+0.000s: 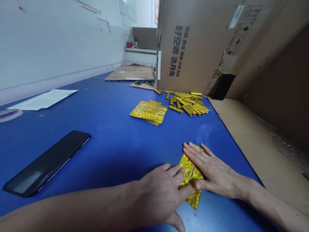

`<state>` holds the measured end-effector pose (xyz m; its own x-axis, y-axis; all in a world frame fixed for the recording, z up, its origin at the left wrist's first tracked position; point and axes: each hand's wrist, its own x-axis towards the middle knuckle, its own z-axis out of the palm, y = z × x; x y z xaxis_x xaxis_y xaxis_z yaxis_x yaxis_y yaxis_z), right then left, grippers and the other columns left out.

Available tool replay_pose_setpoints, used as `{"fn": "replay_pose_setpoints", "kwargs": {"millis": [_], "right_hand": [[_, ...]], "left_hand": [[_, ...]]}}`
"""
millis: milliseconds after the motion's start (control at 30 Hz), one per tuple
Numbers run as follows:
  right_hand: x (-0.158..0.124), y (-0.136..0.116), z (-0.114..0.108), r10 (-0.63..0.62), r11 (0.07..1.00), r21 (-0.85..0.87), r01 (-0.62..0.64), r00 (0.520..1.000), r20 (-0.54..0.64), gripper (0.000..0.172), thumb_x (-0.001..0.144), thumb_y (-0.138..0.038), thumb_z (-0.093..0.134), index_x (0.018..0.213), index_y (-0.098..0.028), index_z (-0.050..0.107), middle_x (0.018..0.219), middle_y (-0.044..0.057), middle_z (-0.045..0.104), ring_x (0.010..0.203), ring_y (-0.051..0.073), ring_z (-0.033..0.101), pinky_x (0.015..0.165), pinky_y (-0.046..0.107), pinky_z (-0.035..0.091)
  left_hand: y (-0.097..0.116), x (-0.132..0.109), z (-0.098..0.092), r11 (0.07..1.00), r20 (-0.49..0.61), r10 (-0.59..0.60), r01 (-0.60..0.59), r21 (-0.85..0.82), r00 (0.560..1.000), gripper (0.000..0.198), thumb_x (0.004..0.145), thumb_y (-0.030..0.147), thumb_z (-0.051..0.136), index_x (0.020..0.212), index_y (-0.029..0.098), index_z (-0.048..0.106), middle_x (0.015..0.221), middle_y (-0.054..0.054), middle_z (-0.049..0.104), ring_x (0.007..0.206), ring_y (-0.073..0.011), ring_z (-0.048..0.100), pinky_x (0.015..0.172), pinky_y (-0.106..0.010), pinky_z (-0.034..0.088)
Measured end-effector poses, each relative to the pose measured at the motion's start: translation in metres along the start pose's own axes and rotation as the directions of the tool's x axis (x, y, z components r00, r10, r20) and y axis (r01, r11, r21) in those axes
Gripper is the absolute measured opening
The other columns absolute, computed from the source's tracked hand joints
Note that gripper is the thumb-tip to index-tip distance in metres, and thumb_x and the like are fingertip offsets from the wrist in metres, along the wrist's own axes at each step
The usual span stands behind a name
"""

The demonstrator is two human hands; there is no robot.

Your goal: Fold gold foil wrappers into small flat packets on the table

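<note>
"Gold foil [197,174] under both hands: where is it?"

"Near right on the blue counter [108,145]. The right hand [213,170] lies flat over its far end, thumb out sideways; the left hand [160,190] has its fingers on the left edge, thumb spread well clear."

"So which step?"

"Smoothing or rolling, I'd judge, with a slim pale strip [191,173] at the middle. The next move seems to call for even pressure and straight edges. Beyond the hands, the stack [148,112] of flat sheets and the tubes [189,109] to its right hint at that."

"What's unclear?"

"Whether the strip is a stick or a fold. The undersides of the left fingers are hidden, so any tucking is too. The box [193,45] runs off the top, and the frame cuts a pinkish ring [20,113] at left; I can't name it."
</note>
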<state>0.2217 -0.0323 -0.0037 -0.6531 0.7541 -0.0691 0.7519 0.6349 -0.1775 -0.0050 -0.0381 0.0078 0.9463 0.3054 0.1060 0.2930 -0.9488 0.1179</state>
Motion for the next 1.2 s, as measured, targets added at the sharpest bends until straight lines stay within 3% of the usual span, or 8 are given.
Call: {"fn": "replay_pose_setpoints", "kwargs": {"millis": [267, 500, 633, 1000, 1200], "right_hand": [[-0.001, 0.005, -0.003, 0.059, 0.991, 0.123, -0.053, 0.997, -0.050, 0.071, 0.080, -0.052, 0.041, 0.136, -0.022, 0.009, 0.142, 0.008, 0.014, 0.127, 0.025, 0.013, 0.102, 0.050, 0.010], [-0.002, 0.010, -0.001, 0.039, 0.997, 0.070, -0.037, 0.999, -0.027, 0.073, 0.078, -0.055, 0.042, 0.136, -0.023, 0.012, 0.142, 0.008, 0.013, 0.128, 0.026, 0.011, 0.101, 0.051, 0.010], [-0.002, 0.010, -0.002, 0.053, 0.997, 0.052, -0.052, 0.998, -0.014, 0.074, 0.077, -0.057, 0.042, 0.136, -0.022, 0.015, 0.141, 0.008, 0.014, 0.128, 0.024, 0.012, 0.102, 0.050, 0.010], [-0.001, 0.011, 0.001, 0.067, 0.996, 0.055, -0.064, 0.996, -0.063, 0.073, 0.074, -0.059, 0.044, 0.134, -0.023, 0.021, 0.140, 0.009, 0.021, 0.127, 0.025, 0.017, 0.101, 0.051, 0.013], [-0.002, 0.016, 0.000, 0.153, 0.988, 0.041, -0.150, 0.985, -0.073, 0.061, 0.081, -0.053, 0.038, 0.133, -0.024, 0.025, 0.140, 0.007, 0.022, 0.128, 0.021, 0.015, 0.101, 0.050, 0.013]], "left_hand": [[0.001, -0.002, 0.001, 1.000, 0.002, 0.000, 0.000, 0.014, 1.000, 0.072, 0.073, 0.067, 0.035, 0.118, 0.011, 0.043, 0.119, -0.018, 0.048, 0.110, -0.0275, 0.043, 0.086, -0.034, 0.033], [0.002, -0.002, 0.002, 1.000, 0.003, -0.018, 0.018, 0.002, 1.000, 0.071, 0.071, 0.067, 0.040, 0.120, 0.015, 0.040, 0.117, -0.016, 0.049, 0.109, -0.0284, 0.043, 0.085, -0.036, 0.033], [0.001, -0.003, -0.003, 0.999, 0.005, 0.006, -0.006, -0.035, 1.000, 0.068, 0.073, 0.065, 0.040, 0.123, 0.019, 0.035, 0.125, -0.013, 0.042, 0.113, -0.0268, 0.039, 0.086, -0.036, 0.033], [0.002, -0.004, 0.001, 0.998, 0.011, -0.005, 0.006, -0.056, 1.000, 0.066, 0.074, 0.064, 0.038, 0.124, 0.020, 0.036, 0.125, -0.011, 0.043, 0.116, -0.0283, 0.036, 0.087, -0.040, 0.032], [0.002, -0.005, -0.003, 1.000, 0.025, -0.011, 0.012, -0.025, 1.000, 0.064, 0.076, 0.063, 0.035, 0.123, 0.019, 0.037, 0.128, -0.012, 0.041, 0.116, -0.0285, 0.036, 0.087, -0.041, 0.033]]}}
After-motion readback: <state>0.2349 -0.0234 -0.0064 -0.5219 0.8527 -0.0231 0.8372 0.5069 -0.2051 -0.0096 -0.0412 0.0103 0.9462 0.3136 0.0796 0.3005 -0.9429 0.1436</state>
